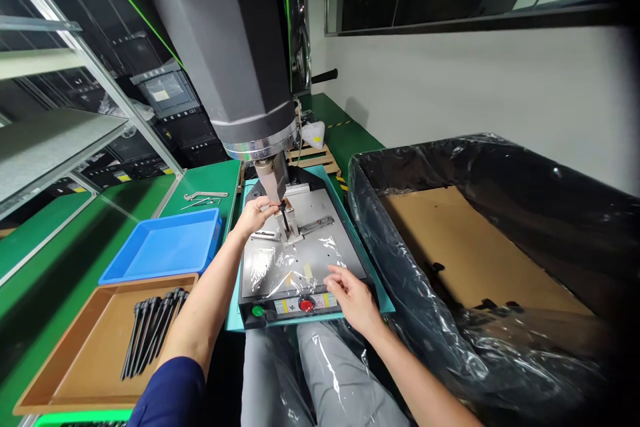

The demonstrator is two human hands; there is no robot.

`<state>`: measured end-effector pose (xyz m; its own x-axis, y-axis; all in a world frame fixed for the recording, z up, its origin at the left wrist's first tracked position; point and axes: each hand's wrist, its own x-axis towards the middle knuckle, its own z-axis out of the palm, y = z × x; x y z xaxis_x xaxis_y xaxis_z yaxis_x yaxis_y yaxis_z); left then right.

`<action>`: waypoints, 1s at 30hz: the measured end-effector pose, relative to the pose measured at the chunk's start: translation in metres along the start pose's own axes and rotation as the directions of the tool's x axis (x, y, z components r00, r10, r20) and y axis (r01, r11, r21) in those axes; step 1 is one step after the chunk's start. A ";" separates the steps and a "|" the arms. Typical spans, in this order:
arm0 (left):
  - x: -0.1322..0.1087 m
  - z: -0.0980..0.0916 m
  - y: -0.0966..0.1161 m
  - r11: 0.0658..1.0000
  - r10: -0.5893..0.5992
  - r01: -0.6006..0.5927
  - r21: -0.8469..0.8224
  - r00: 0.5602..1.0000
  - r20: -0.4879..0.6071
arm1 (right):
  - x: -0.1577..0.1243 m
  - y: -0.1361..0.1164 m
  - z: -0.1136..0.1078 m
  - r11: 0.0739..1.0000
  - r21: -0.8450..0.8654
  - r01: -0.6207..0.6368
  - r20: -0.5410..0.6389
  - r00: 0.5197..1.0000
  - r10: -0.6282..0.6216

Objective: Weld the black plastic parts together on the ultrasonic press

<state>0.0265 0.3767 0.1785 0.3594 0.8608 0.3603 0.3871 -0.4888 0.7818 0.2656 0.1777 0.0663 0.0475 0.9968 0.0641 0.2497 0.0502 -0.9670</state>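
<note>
The largest item, a grey machine head (227, 47), is suspended over the work, its narrow metal tip (273, 179) being directed down at the spot where one hand is placed. To the right, a big bin (395, 240) is lined with dark plastic, probably so that its walls are kept clean; cardboard (470, 240) is laid inside, with a few small black objects along its edge. The flat metal plate (325, 203) is centred before the seated person, whereby both hands are given access. On the left, a brown tray (95, 347) is set beside the forearm, its black rods (153, 327) being laid side by side, presumably for easy picking. A blue tray (163, 247) is placed against its far edge. The right hand (353, 297) is poised over the plate's near right corner, fingers loosely curled and apart, with nothing seen in it. The left hand (256, 215) is raised to the metal holder (291, 235), by which a black piece (285, 215) is kept upright below the tip; the piece's upper end appears to be pinched narrowly, as if for steadying. A red button (306, 305) is mounted in front, near the right hand.
</note>
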 end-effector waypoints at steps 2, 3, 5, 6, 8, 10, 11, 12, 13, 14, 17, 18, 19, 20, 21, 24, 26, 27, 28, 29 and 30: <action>-0.008 -0.003 -0.005 0.996 -0.027 0.016 -0.090 0.992 -0.124 | 0.014 0.006 -0.007 0.994 -0.103 -0.018 -0.116 0.993 0.006; -0.016 -0.005 -0.010 0.992 -0.065 0.037 -0.123 0.971 -0.228 | 0.022 0.009 -0.011 0.984 -0.175 -0.035 -0.169 0.986 0.005; -0.040 -0.010 -0.022 0.981 -0.190 0.152 -0.122 0.884 -0.427 | 0.037 0.015 -0.019 0.936 -0.342 -0.086 -0.238 0.971 0.002; -0.056 -0.011 -0.028 0.963 -0.262 0.255 -0.081 0.837 -0.480 | 0.044 0.017 -0.021 0.898 -0.423 -0.117 -0.250 0.968 0.008; -0.093 -0.011 -0.040 0.882 -0.395 0.470 0.025 0.769 -0.502 | 0.052 0.019 -0.023 0.816 -0.550 -0.178 -0.248 0.968 0.044; -0.130 -0.005 -0.047 0.796 -0.494 0.598 0.099 0.735 -0.465 | 0.058 0.019 -0.021 0.753 -0.623 -0.213 -0.227 0.970 0.087; -0.146 0.000 -0.049 0.772 -0.518 0.624 0.121 0.728 -0.450 | 0.060 0.018 -0.018 0.729 -0.648 -0.222 -0.218 0.971 0.102; -0.159 0.005 -0.050 0.758 -0.523 0.635 0.150 0.729 -0.442 | 0.062 0.017 -0.015 0.709 -0.667 -0.228 -0.216 0.970 0.109; -0.168 0.010 -0.051 0.741 -0.520 0.642 0.198 0.734 -0.437 | 0.064 0.017 -0.012 0.701 -0.675 -0.232 -0.218 0.970 0.111; -0.175 0.015 -0.051 0.722 -0.512 0.645 0.252 0.742 -0.433 | 0.067 0.017 -0.009 0.715 -0.658 -0.237 -0.225 0.968 0.113; -0.181 0.023 -0.052 0.685 -0.510 0.653 0.323 0.746 -0.428 | 0.074 0.017 -0.004 0.827 -0.508 -0.242 -0.241 0.961 0.134; -0.180 0.023 -0.053 0.690 -0.520 0.659 0.300 0.739 -0.429 | 0.075 0.018 -0.003 0.860 -0.453 -0.234 -0.234 0.962 0.139; -0.179 0.023 -0.053 0.700 -0.526 0.661 0.269 0.733 -0.430 | 0.076 0.018 -0.002 0.886 -0.410 -0.218 -0.220 0.966 0.135; -0.179 0.023 -0.054 0.714 -0.528 0.658 0.240 0.731 -0.432 | 0.075 0.017 -0.002 0.905 -0.379 -0.194 -0.203 0.971 0.123; -0.179 0.022 -0.053 0.729 -0.525 0.650 0.213 0.732 -0.435 | 0.073 0.017 -0.001 0.922 -0.350 -0.165 -0.187 0.977 0.104; -0.181 0.020 -0.048 0.783 -0.497 0.610 0.122 0.731 -0.466 | 0.063 0.011 0.002 0.968 -0.231 -0.093 -0.155 0.986 0.058; -0.183 0.017 -0.041 0.820 -0.474 0.569 0.055 0.730 -0.493 | 0.058 0.002 0.003 0.990 -0.121 -0.070 -0.154 0.987 0.051; -0.182 0.014 -0.035 0.841 -0.467 0.542 0.008 0.731 -0.497 | 0.056 -0.004 0.002 0.997 -0.042 -0.063 -0.156 0.986 0.056; -0.180 0.011 -0.029 0.861 -0.468 0.504 -0.066 0.737 -0.487 | 0.057 -0.012 0.002 0.997 0.046 -0.057 -0.164 0.984 0.064; -0.177 0.007 -0.023 0.876 -0.475 0.454 -0.165 0.747 -0.465 | 0.060 -0.021 0.000 0.990 0.131 -0.051 -0.179 0.981 0.075; -0.171 0.002 -0.016 0.875 -0.482 0.396 -0.277 0.757 -0.441 | 0.065 -0.030 -0.001 0.978 0.204 -0.043 -0.200 0.976 0.085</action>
<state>-0.0393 0.2371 0.1027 -0.2888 0.9499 0.1198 0.2457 -0.0474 0.9682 0.2624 0.2408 0.0998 0.2611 0.9648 0.0301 0.0453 0.0189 -0.9988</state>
